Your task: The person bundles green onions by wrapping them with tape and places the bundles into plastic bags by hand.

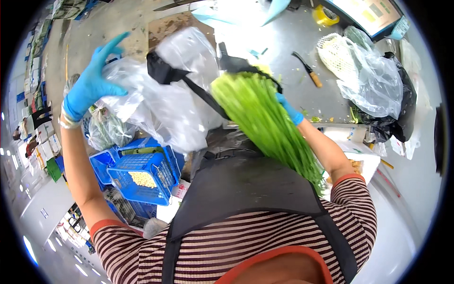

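In my right hand point(289, 110), a thick bunch of long, chive-like greens point(265, 118) lies slanting across my front. The fingers close around its side and are partly hidden behind it. The pale cut end points to the table, while the darker tips hang by my right forearm. My left hand point(97, 75) is raised at the left, fingers and thumb spread wide, with nothing gripped. Just beside it billows a large clear plastic bag point(165, 104), blurred, with a black strip point(203, 97) across it. Both hands wear blue gloves.
On the metal table point(293, 42) lie a wooden-handled knife point(307, 69) and a yellow tape roll point(325, 16). Plastic bags point(373, 83) with white foam netting pile up at the right. Below my left arm stand blue crates point(142, 175) and bagged greens point(106, 130).
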Action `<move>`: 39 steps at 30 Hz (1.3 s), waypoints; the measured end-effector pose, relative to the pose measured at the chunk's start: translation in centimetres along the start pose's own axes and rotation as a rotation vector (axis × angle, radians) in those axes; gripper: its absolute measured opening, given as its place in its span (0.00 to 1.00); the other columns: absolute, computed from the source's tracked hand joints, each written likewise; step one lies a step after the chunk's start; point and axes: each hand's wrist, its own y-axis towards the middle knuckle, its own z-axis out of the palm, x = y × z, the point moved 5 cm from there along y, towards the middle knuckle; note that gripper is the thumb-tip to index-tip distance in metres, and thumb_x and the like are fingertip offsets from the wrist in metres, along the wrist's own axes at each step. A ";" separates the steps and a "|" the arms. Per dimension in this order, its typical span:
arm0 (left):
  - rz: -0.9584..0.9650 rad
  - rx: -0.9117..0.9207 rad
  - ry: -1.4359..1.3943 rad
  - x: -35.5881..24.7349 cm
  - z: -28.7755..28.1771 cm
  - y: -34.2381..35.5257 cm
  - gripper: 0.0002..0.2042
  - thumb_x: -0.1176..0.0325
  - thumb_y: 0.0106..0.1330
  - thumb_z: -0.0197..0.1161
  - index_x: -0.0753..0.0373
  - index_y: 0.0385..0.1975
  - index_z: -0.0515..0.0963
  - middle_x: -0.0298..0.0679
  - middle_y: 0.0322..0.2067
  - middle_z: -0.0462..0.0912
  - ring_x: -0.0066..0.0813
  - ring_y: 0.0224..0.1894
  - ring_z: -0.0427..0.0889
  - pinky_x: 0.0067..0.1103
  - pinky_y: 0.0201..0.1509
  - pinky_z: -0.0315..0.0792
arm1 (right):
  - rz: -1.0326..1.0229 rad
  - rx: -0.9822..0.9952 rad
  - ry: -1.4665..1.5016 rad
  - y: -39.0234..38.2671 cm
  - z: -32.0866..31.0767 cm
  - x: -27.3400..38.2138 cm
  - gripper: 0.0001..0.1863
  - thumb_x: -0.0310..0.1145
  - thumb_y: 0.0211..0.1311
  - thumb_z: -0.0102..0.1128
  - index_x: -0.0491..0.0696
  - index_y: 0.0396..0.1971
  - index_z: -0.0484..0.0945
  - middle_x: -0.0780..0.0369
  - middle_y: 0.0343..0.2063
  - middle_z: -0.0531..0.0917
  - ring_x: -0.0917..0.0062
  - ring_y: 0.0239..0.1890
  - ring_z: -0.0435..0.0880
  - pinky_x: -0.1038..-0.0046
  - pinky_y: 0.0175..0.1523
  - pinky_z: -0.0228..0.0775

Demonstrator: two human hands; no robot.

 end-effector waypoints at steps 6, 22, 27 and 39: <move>-0.535 -0.419 0.662 17.8 -9.5 -12.9 0.19 0.71 0.58 0.58 0.61 0.52 0.74 0.50 0.49 0.78 0.52 0.48 0.77 0.33 0.55 0.70 | -0.068 0.001 -0.151 3.0 3.1 -1.5 0.25 0.42 0.67 0.49 0.45 0.61 0.68 0.61 0.55 0.76 0.75 0.53 0.76 0.71 0.59 0.67; -0.498 -0.466 0.499 11.7 -6.4 -12.1 0.25 0.43 0.60 0.58 0.64 0.37 0.79 0.55 0.34 0.81 0.54 0.40 0.80 0.37 0.45 0.73 | 0.540 0.527 -0.282 21.1 22.7 -20.6 0.16 0.38 0.67 0.53 0.46 0.49 0.79 0.69 0.41 0.82 0.87 0.39 0.79 0.80 0.41 0.75; -0.530 -0.379 0.529 10.8 -5.9 -23.3 0.15 0.58 0.57 0.67 0.64 0.34 0.77 0.54 0.29 0.80 0.54 0.31 0.80 0.36 0.33 0.74 | 0.214 0.604 -0.447 23.0 24.3 -18.4 0.17 0.41 0.68 0.54 0.47 0.50 0.78 0.66 0.41 0.84 0.84 0.38 0.81 0.79 0.42 0.76; -0.431 -0.901 -0.669 14.8 6.1 -22.4 0.11 0.69 0.68 0.55 0.67 0.46 0.75 0.40 0.37 0.80 0.25 0.40 0.77 0.22 0.46 0.71 | 0.195 0.317 -0.349 22.2 19.3 -14.6 0.18 0.41 0.68 0.54 0.47 0.50 0.78 0.67 0.41 0.83 0.83 0.38 0.80 0.79 0.42 0.76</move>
